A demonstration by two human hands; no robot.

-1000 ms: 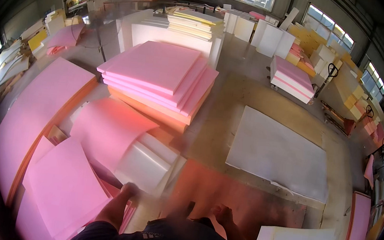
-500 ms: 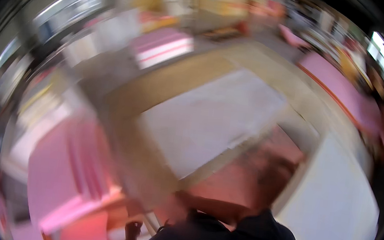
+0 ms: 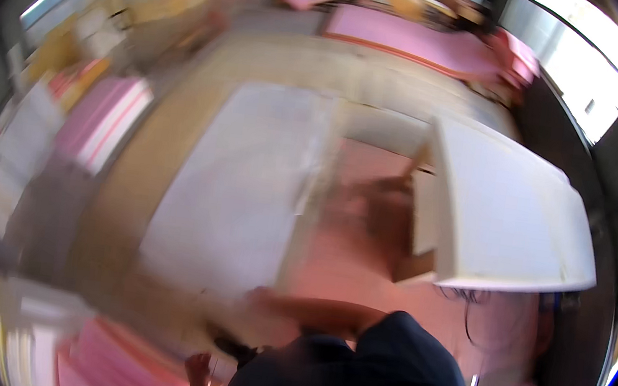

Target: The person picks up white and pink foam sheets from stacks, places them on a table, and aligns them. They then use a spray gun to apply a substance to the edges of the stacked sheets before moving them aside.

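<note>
My right arm comes out of a dark sleeve and reaches leftward across my front. Its hand (image 3: 263, 300) is blurred near the lower corner of a large pale sheet (image 3: 238, 176), and whether it touches the sheet cannot be made out. Lower and further left hangs my left hand (image 3: 199, 368), close to a pink stack (image 3: 123, 359). Motion smears the fingers of both hands, and no held thing can be made out. The sheet lies flat on a wide tan surface (image 3: 139, 161).
At right stands a white-topped table (image 3: 511, 210) with wooden legs and dark cable beneath it. Reddish floor (image 3: 365, 238) lies between it and the tan surface. Pink panels (image 3: 413, 40) lie at the back. A pink-and-white block stack (image 3: 105, 122) sits at left.
My view has swung to the right: the sheet and pink stacks shift left in it, and the white table shows more fully. Both arms stay in much the same pose.
</note>
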